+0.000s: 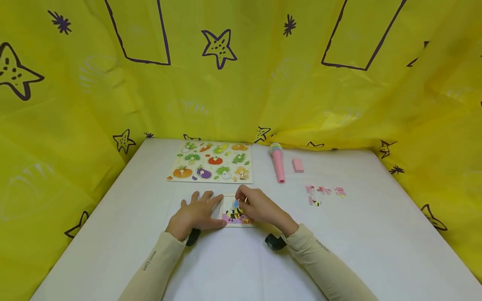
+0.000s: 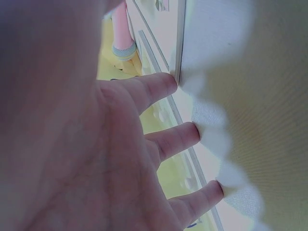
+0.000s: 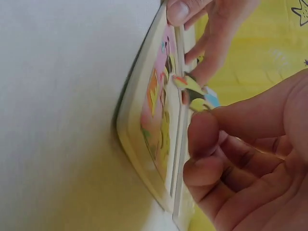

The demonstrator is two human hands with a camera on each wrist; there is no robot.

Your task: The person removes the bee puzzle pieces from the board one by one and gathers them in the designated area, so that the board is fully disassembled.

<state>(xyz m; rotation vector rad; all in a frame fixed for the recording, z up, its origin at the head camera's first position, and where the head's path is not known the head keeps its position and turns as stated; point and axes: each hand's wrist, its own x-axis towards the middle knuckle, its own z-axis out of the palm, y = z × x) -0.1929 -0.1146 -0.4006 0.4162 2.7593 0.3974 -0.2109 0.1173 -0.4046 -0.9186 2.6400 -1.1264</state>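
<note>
A small wooden tray puzzle point(image 1: 239, 225) lies in front of me, pieces of a bee picture filling its lower part. My right hand point(image 1: 260, 205) pinches a puzzle piece point(image 3: 193, 92) between thumb and fingertips, over the tray; the piece shows yellow, black and blue. My left hand point(image 1: 196, 213) rests at the tray's left side with its fingers spread, thumb on the lower left corner. In the left wrist view, the left fingers point(image 2: 173, 139) are straight, with tips down by the frame and the tabletop.
Behind the tray lies a vegetable peg board point(image 1: 199, 160). To its right are a pink toy microphone point(image 1: 278, 163) and a pink block point(image 1: 298, 165). Several loose puzzle pieces point(image 1: 324, 190) lie at the right on the white table point(image 1: 150, 209). A yellow curtain point(image 1: 241, 96) surrounds the table.
</note>
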